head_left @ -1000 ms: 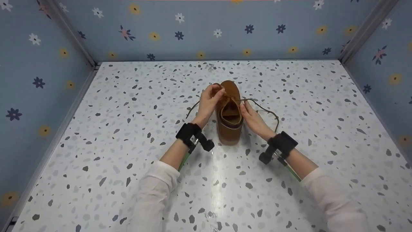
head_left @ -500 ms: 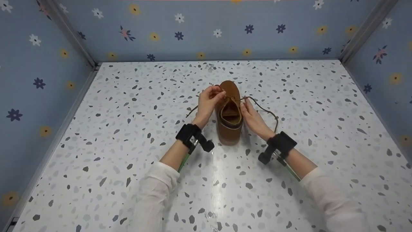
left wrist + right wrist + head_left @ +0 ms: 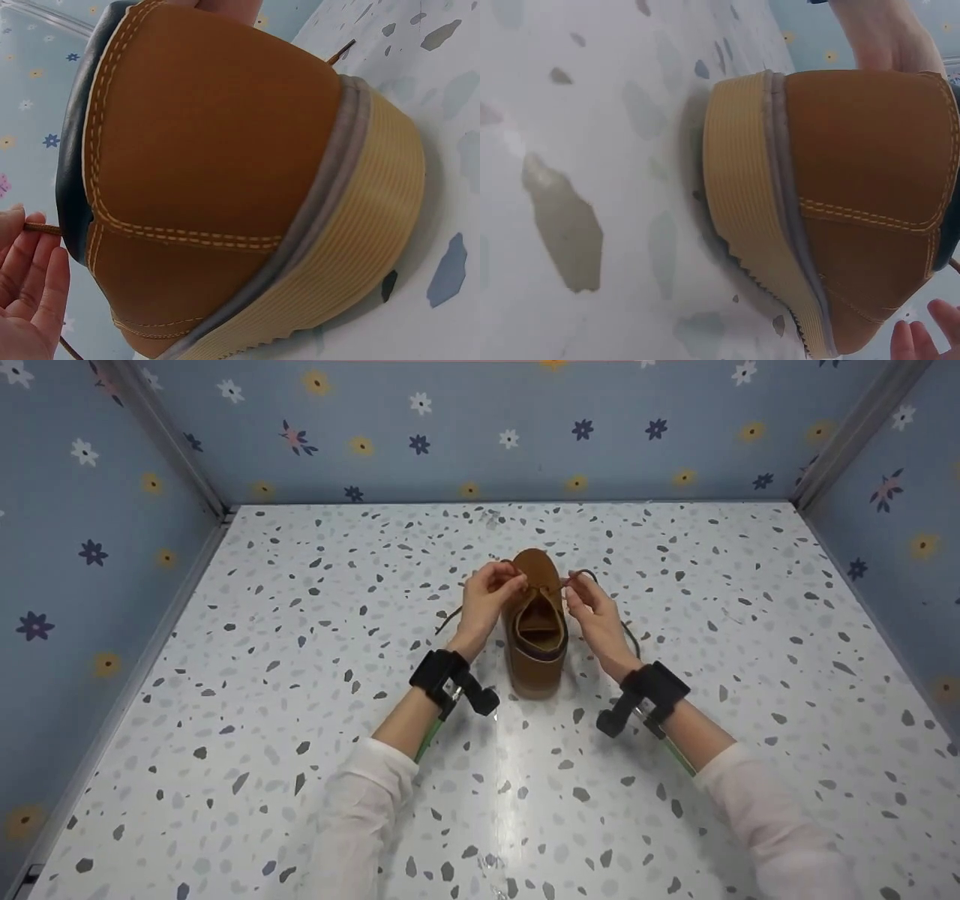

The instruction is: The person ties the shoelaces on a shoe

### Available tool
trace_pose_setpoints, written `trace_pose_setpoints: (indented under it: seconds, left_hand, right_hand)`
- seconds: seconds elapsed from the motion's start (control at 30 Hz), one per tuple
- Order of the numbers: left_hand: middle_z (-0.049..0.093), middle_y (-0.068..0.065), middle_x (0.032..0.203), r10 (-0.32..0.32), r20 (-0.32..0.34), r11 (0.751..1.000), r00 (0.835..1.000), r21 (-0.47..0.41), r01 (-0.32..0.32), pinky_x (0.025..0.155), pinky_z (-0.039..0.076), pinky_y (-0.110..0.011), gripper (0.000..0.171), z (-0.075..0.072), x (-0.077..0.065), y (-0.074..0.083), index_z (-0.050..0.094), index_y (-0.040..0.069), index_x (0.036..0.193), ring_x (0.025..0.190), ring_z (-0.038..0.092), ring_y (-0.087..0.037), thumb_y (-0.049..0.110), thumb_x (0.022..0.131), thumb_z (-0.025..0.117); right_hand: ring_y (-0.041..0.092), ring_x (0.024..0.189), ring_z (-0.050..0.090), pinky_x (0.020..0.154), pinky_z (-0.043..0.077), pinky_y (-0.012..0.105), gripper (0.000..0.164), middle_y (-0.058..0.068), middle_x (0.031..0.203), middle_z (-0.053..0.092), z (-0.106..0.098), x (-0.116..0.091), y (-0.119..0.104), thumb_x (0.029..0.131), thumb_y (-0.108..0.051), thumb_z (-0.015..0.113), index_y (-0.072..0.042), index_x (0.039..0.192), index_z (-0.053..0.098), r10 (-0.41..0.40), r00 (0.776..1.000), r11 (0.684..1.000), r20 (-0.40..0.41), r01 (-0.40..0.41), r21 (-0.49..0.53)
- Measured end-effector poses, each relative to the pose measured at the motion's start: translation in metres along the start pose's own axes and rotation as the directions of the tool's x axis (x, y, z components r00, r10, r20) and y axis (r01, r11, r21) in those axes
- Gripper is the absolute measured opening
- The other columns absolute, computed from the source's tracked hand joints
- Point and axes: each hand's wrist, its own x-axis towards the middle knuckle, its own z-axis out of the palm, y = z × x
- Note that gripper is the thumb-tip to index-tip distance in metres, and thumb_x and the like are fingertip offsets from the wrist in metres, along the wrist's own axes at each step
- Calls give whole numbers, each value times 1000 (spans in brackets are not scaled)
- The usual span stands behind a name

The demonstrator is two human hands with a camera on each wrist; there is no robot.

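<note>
On the head feed I see the brown shoe (image 3: 536,679) upright on the speckled surface (image 3: 300,795), the left hand (image 3: 482,598) and right hand (image 3: 598,619) each pinching its lace (image 3: 634,637). My left wrist view confirms the left pinch (quite clearly). My right wrist view shows the ridged sole (image 3: 739,161), right fingertips cropped.

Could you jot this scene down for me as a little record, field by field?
Main object: tan-brown leather-look shoe, upright, toe pointing away from the person
Sole: pale, ridged sole
Lace: thin brown cord lace, a tail trailing out on each side
Left hand: the left hand pinches the lace at the shoe's left side
Right hand: the right hand pinches the lace at the right side
Surface: white tabletop with grey flecks
Backdrop: blue flower-printed panels
</note>
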Motion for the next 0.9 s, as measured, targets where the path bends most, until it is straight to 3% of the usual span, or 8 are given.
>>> trace_pose_setpoints:
  seconds: [0.2,0.4,0.63,0.67,0.87,0.9]
  left_hand:
    - [49,-1,75,15,7,999,1000,31,-15,54,36,-25,27,0,-1,1,49,13,81,66,46,-11,28,60,56]
    - [50,-1,74,24,1,999,1000,45,-24,53,36,-24,26,1,0,0,49,13,80,64,46,-11,28,60,56]
    - [50,-1,75,17,16,999,1000,27,-18,55,36,-23,25,1,2,-2,49,12,81,65,47,-11,27,61,56]
    - [50,-3,75,-16,18,999,1000,31,15,56,36,-24,23,2,-1,11,50,10,81,66,47,-12,23,63,55]
    - [50,-3,76,-14,31,999,999,48,12,57,36,-23,24,2,5,12,50,11,83,67,47,-12,24,63,54]
    - [50,-1,76,14,34,999,999,50,-16,57,36,-22,26,2,9,-2,50,14,83,67,47,-11,28,61,55]
  right_hand:
    - [19,80,42,59,33,31,29,7,88,49,0,13,4,70,-25,48,-10,94,46,45,998,989,-48,-38,146]
    - [23,68,43,48,32,26,25,11,78,52,-2,21,5,67,-24,51,-5,84,49,40,995,988,-88,-27,153]
    - [24,64,43,45,32,27,27,11,76,52,-4,27,10,66,-27,52,-6,82,49,66,992,991,-107,-53,122]
    - [24,64,43,45,32,27,27,10,77,52,-5,29,11,66,-27,52,-6,83,49,70,992,992,-107,-58,116]
    - [24,64,44,45,33,28,27,11,77,51,-12,43,18,65,-27,53,-7,83,49,59,993,992,-98,-47,116]
    - [25,63,44,44,33,27,27,11,77,51,-13,44,18,65,-26,53,-6,83,49,52,994,992,-96,-40,120]
